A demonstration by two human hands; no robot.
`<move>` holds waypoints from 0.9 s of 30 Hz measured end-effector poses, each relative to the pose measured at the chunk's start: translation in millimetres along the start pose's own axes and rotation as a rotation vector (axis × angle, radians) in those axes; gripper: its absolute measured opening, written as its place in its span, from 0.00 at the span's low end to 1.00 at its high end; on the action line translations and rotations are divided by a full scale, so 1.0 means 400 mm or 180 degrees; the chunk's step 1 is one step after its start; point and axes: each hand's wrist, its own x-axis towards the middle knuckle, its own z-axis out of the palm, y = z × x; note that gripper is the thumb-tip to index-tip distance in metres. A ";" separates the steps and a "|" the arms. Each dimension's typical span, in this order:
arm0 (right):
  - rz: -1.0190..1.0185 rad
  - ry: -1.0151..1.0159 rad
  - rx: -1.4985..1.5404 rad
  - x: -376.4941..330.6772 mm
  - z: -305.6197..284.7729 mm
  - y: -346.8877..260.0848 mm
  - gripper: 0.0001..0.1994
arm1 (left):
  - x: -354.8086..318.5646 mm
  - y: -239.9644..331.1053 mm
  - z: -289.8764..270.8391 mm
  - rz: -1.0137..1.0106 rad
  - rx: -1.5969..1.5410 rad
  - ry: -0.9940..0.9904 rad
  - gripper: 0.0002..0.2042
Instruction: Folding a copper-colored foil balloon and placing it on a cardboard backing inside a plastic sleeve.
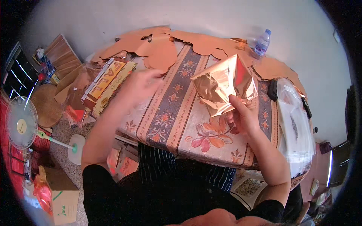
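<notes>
Beyond the gold foil (218, 88), brown sheets (162, 54) crowd a bottle (263, 44).

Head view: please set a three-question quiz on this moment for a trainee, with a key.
1. Which hand grips the gold foil?
2. True or false: the plastic bottle lies on its side.
3. The fan is at which side of the table: A) the person's left, B) the person's right, C) the wall side?

Key:
1. The right hand.
2. False; it stands upright.
3. A.
</notes>
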 end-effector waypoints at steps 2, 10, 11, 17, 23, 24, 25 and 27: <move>-0.0100 0.0020 -0.0002 -0.002 0.013 -0.004 0.09 | 0.033 -0.070 -0.080 -0.0231 0.0974 0.0154 0.20; -0.0111 0.0000 0.0005 0.010 0.009 0.011 0.09 | 0.076 -0.350 -0.124 -0.0071 0.1406 0.0476 0.28; -0.0136 0.0079 -0.0067 0.005 0.009 0.008 0.09 | 0.083 -0.344 -0.123 -0.0019 0.1139 0.0516 0.27; -0.0161 0.0229 -0.0132 0.003 0.015 -0.001 0.04 | 0.080 -0.357 -0.127 0.0145 0.0470 0.0842 0.22; -0.0417 0.0120 -0.0013 0.017 -0.004 0.001 0.04 | 0.090 -0.392 -0.132 -0.0140 -0.0108 0.0697 0.25; -0.0367 0.0174 -0.0079 0.021 -0.010 0.002 0.05 | 0.095 -0.398 -0.135 -0.0137 -0.0094 0.0670 0.25; -0.0345 0.0191 -0.0052 0.023 -0.010 0.003 0.05 | 0.095 -0.393 -0.139 -0.0015 0.0265 0.0690 0.26; -0.0406 0.0195 -0.0059 0.025 -0.004 0.001 0.06 | 0.097 -0.392 -0.132 0.0108 0.0631 0.0675 0.27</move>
